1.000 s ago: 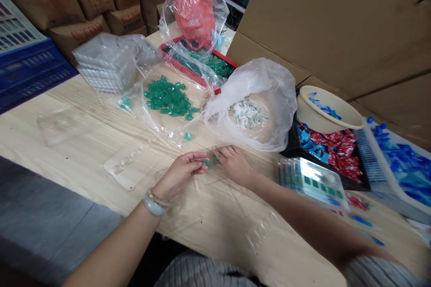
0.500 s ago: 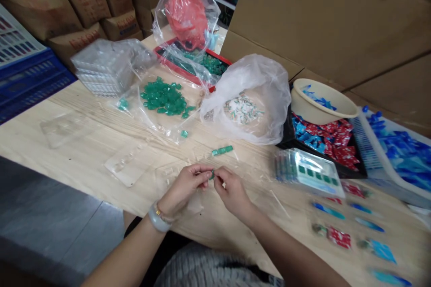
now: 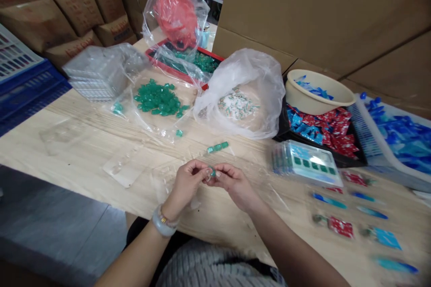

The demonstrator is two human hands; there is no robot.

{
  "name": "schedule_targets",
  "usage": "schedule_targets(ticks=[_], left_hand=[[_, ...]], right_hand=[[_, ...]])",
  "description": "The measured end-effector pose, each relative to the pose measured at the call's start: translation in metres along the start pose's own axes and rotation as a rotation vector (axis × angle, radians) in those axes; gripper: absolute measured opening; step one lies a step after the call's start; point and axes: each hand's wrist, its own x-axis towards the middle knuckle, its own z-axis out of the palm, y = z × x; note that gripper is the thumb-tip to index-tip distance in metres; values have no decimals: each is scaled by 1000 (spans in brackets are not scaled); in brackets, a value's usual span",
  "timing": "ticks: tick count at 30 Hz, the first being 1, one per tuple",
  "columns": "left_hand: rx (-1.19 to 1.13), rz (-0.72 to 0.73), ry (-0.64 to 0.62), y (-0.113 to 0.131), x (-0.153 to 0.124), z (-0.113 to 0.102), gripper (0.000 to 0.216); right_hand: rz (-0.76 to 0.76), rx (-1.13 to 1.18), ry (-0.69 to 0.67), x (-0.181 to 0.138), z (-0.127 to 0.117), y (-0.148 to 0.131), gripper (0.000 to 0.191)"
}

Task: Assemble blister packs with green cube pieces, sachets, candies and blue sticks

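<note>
A small green piece (image 3: pixel 212 171) is pinched between the fingertips of my left hand (image 3: pixel 191 180) and my right hand (image 3: pixel 235 184), which meet over the table. Both hands are closed on it. Its exact shape is mostly covered by the fingers. Just beyond the hands lies a short row of green square pieces (image 3: pixel 217 147). A pile of loose green pieces (image 3: pixel 158 97) rests on clear plastic farther left, with a single green piece (image 3: pixel 179 133) apart from it. Clear plastic trays lie under and around my hands, hard to make out.
Stacked clear boxes (image 3: pixel 96 74) stand at the back left. A white plastic bag (image 3: pixel 269 85) holds small packets. To the right are filled clear cases (image 3: pixel 311 161), a cream bowl (image 3: pixel 319 105) and a white basket (image 3: pixel 384 143) of blue pieces. A cardboard sheet (image 3: pixel 319 13) rises behind.
The right fingers have turned and opened out somewhat around the green piece, which shows more now. The whole view has shifted slightly.
</note>
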Motion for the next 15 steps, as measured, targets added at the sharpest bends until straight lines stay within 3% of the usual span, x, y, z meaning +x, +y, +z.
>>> schedule_targets(ticks=[3, 5, 11, 15], left_hand=[[42, 12, -66, 2, 1, -4, 17], [36, -2, -110, 4, 2, -6, 17], [-115, -81, -201, 7, 4, -7, 19], [-271, -158, -138, 7, 1, -7, 19]], right_hand=[[163, 153, -138, 2, -4, -2, 22], [177, 156, -158, 4, -4, -4, 23], [98, 45, -62, 10, 5, -6, 19], [-5, -200, 91, 16, 3, -4, 13]])
